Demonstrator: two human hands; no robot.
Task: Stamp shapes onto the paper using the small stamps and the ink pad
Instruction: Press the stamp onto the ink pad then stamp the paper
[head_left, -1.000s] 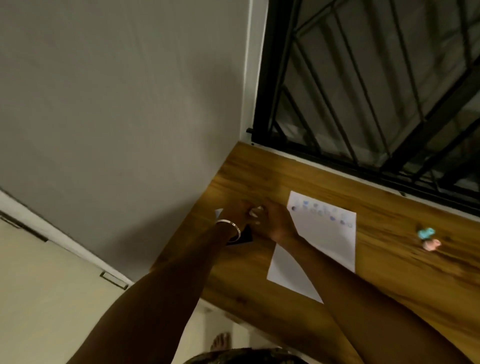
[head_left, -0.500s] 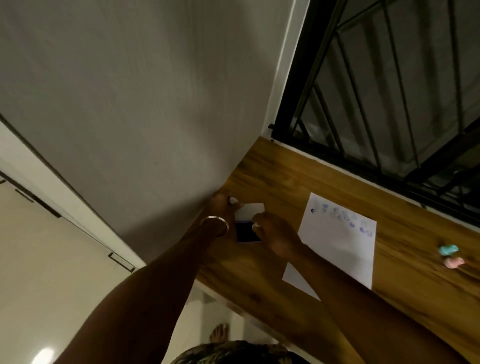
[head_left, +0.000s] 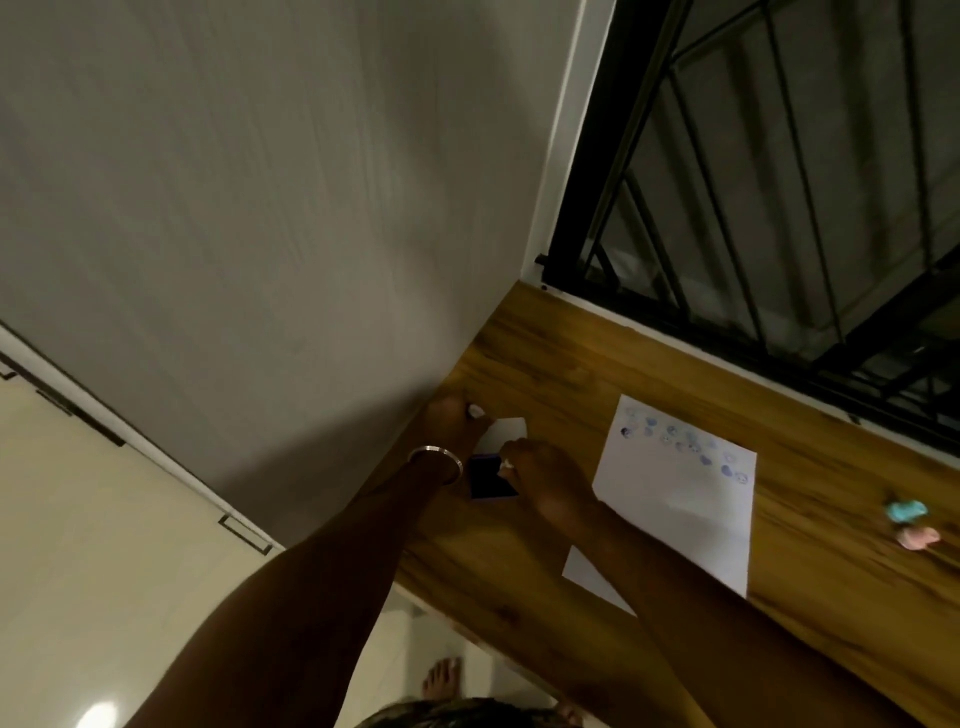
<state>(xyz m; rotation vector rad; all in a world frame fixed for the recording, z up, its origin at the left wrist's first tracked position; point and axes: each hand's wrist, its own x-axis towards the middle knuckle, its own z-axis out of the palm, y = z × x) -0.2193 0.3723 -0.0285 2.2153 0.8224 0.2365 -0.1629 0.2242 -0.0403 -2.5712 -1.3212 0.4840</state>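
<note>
The ink pad (head_left: 491, 480) is a small dark blue square near the table's left corner, with its white lid (head_left: 508, 428) folded open behind it. My left hand (head_left: 451, 422), a bangle on its wrist, holds the lid's far-left edge against the wall side. My right hand (head_left: 543, 475) pinches the pad's right edge, and I cannot tell if a stamp is under its fingers. The white paper (head_left: 675, 499) lies to the right with several blue stamped shapes along its top. A teal stamp (head_left: 905, 510) and a pink stamp (head_left: 918, 538) lie at the far right.
The wooden table (head_left: 545, 374) meets a grey wall on the left and a black window grille (head_left: 727, 234) at the back. Its front edge runs diagonally below my arms. A bare foot (head_left: 441, 680) shows on the floor below.
The ink pad's lid has swung open. My left hand moved back toward the wall with the lid, while my right hand stayed at the pad. The camera view shifted.
</note>
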